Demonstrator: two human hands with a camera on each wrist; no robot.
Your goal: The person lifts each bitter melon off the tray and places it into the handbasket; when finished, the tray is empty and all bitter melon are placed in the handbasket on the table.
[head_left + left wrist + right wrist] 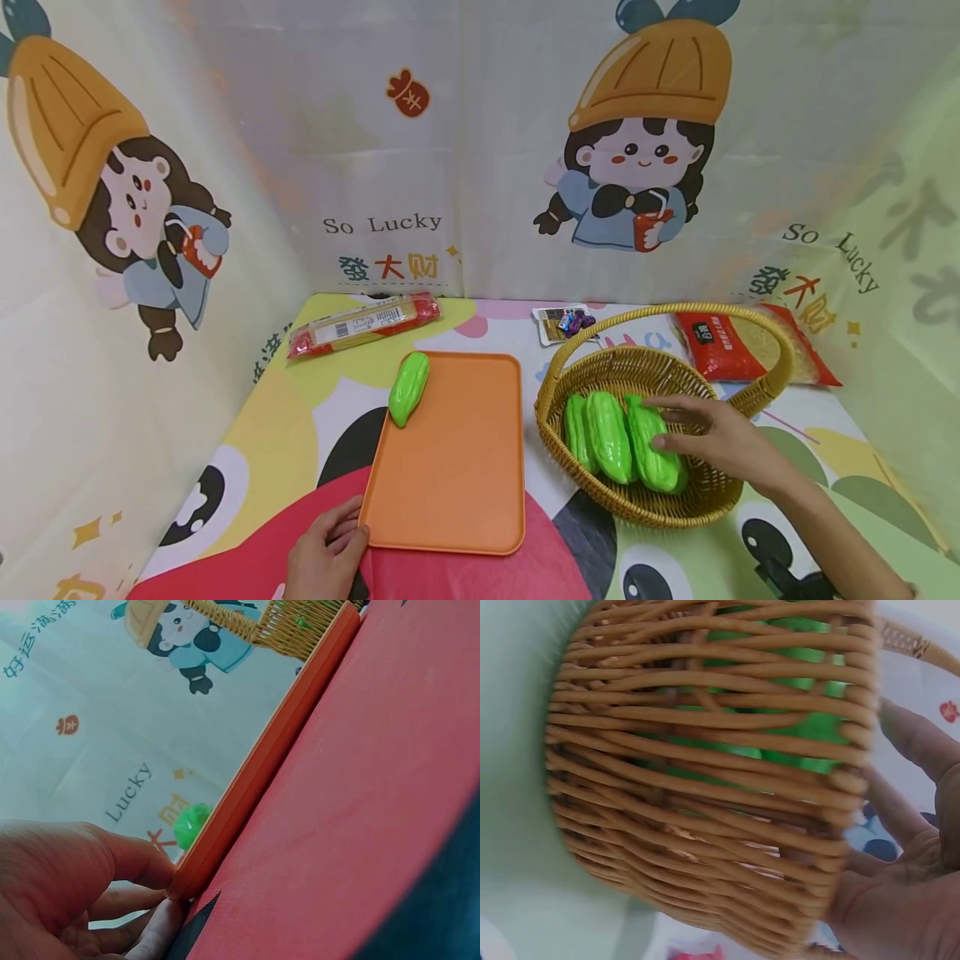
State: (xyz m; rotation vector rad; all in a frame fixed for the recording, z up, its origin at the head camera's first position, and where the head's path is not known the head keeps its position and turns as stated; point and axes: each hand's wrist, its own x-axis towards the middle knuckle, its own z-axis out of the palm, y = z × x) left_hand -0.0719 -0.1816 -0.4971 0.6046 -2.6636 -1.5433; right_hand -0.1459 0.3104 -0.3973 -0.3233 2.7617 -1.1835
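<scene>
My right hand (720,437) is in the basket (660,504), fingers curling onto the nearest of three green gourds (654,444), not yet a firm grip. My left hand (326,554) pinches the tray (457,467) corner nearest me. Risks: the glossy gourd may slip, the light basket tip as I lift, and the gourd on the tray's far edge (408,388) could roll off if the tray shifts.
</scene>
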